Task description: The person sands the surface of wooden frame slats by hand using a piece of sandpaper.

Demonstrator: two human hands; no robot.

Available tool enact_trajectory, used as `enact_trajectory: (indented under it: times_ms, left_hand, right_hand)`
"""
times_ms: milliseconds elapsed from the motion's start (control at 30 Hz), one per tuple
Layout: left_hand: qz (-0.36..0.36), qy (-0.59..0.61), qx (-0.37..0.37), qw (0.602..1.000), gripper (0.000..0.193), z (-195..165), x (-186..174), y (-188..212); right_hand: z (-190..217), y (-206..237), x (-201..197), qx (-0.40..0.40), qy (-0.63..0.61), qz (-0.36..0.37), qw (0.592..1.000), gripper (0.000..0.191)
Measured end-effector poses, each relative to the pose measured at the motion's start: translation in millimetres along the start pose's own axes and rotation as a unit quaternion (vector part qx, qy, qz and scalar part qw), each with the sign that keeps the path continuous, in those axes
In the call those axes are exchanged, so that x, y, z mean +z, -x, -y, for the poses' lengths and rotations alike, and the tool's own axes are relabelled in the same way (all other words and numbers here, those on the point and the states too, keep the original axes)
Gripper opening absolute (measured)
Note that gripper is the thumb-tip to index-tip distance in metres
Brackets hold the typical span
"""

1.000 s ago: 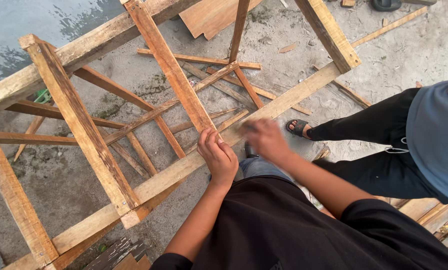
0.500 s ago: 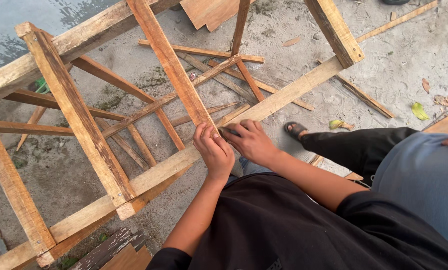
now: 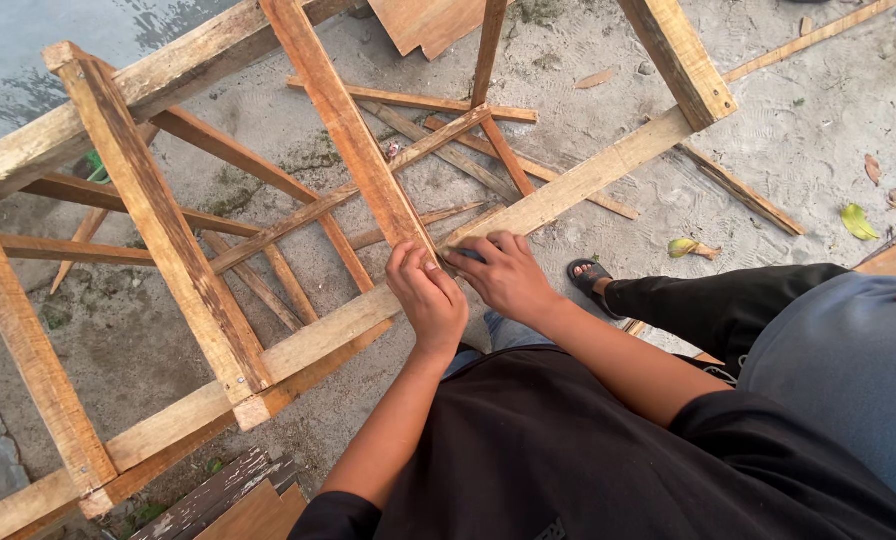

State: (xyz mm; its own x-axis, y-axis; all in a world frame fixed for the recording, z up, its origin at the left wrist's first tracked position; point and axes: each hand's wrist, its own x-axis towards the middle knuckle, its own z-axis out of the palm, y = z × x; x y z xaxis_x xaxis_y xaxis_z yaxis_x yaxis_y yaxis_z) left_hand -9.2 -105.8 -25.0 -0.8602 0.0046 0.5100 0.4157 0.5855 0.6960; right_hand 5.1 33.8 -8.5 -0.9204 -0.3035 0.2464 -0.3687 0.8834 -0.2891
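**Both hands at the frame joint**

Your left hand (image 3: pixel 430 298) has its fingers curled onto the slanted plank (image 3: pixel 343 120) where it meets the long rail (image 3: pixel 568 185). Your right hand (image 3: pixel 508 275) pinches a small dark thing, can't tell what. Another person's sandalled foot (image 3: pixel 590 275) stands close by.

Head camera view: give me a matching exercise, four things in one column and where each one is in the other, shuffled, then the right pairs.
1. left hand
2. black sandal
3. yellow-green leaf
4. plywood sheet

A. on the sandy ground at far right
B. top edge of the picture, on the ground
C. on the wooden frame's rail, beside the right hand
D. on a foot, just right of the hands

Pairs: 1-C, 2-D, 3-A, 4-B
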Motion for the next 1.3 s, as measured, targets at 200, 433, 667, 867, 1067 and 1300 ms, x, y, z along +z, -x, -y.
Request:
enact_trajectory:
  times_ms: [200,433,667,867,1067,1300]
  left_hand:
    - [-0.004,-0.005,-0.003,1.000,0.027,-2,0,1]
    - [-0.007,-0.015,-0.006,1.000,0.027,-2,1,3]
    - [-0.009,-0.015,0.000,1.000,0.025,0,2,0]
    - [0.002,-0.013,0.002,1.000,0.022,-1,2,3]
    - [0.006,0.014,0.007,1.000,0.025,-2,4,3]
    - [0.005,0.001,0.009,1.000,0.025,-4,3,2]
  right_hand:
    - [6,3,5,0.044,-0.008,-0.012,0.999,0.038]
    - [10,8,9,0.042,-0.014,-0.016,0.999,0.038]
    - [2,13,5,0.049,0.009,-0.040,0.998,0.035]
    - [-17,13,-5,0.006,-0.007,-0.046,0.999,0.039]
    - [-93,22,-36,0.092,0.076,-0.232,0.965,0.011]
    - [-93,12,-44,0.162,0.087,-0.250,0.951,0.013]
